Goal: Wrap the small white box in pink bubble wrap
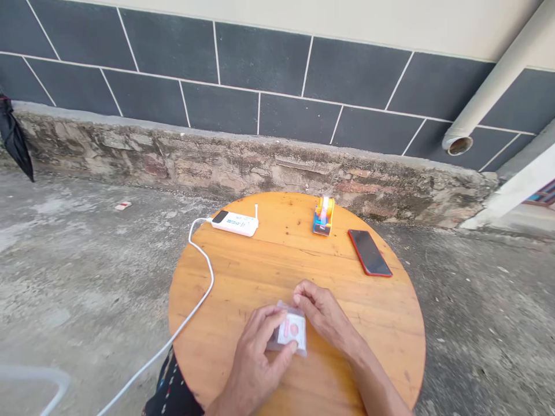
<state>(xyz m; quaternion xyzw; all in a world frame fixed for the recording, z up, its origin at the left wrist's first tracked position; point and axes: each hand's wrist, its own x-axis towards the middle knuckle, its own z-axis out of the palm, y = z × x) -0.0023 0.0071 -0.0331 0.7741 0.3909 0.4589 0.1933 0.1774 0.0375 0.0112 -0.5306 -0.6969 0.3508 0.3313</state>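
A small clear plastic packet (pixel 293 329) with a white label and pinkish-red print lies near the front of the round wooden table (pixel 269 271). My left hand (pixel 262 349) grips it from the left, fingers over its upper edge and thumb on its lower part. At the packet's top right corner is my right hand (pixel 323 315), its thumb and fingertips pinched together. Whether those fingertips hold the packet's edge is too small to make out.
A white power bank (pixel 236 223) with a white cable (pixel 212 271) sits at the back left. Farther right are a tape dispenser (pixel 323 216) and a red-edged phone (pixel 370 252). Behind runs a stone ledge (pixel 243 164) below a tiled wall; a pipe (pixel 481 104) juts out at right.
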